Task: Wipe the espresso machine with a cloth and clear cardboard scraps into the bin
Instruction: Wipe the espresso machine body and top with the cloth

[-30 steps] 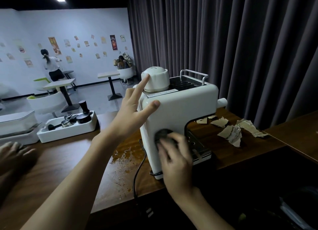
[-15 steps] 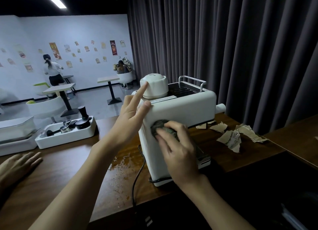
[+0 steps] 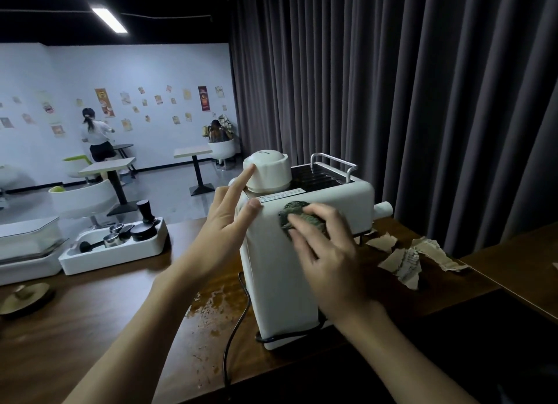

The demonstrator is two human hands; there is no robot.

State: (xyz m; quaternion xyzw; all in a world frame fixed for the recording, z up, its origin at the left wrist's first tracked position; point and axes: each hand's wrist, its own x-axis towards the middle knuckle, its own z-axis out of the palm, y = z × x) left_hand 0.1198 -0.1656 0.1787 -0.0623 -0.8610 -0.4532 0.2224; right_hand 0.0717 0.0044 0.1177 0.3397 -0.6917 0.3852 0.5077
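Observation:
The white espresso machine (image 3: 280, 282) stands on the dark wooden counter (image 3: 90, 328). My left hand (image 3: 223, 222) steadies its upper left corner, fingers straight, the thumb on the top edge and the index fingertip against the white round cap (image 3: 268, 174). My right hand (image 3: 326, 252) presses a dark green cloth (image 3: 296, 214) flat against the machine's upper side panel. Torn cardboard scraps (image 3: 404, 261) lie on the counter to the machine's right. No bin is in view.
A black power cord (image 3: 235, 328) trails from the machine toward the counter's front edge. Crumbs and a wet smear (image 3: 208, 307) lie left of it. A white tray with a tamper and cups (image 3: 114, 252) sits at the left. Grey curtain (image 3: 392, 101) hangs behind.
My right hand has slid the cloth up the machine's side, from near the lower front to just under the top edge. My left hand has stayed at the corner.

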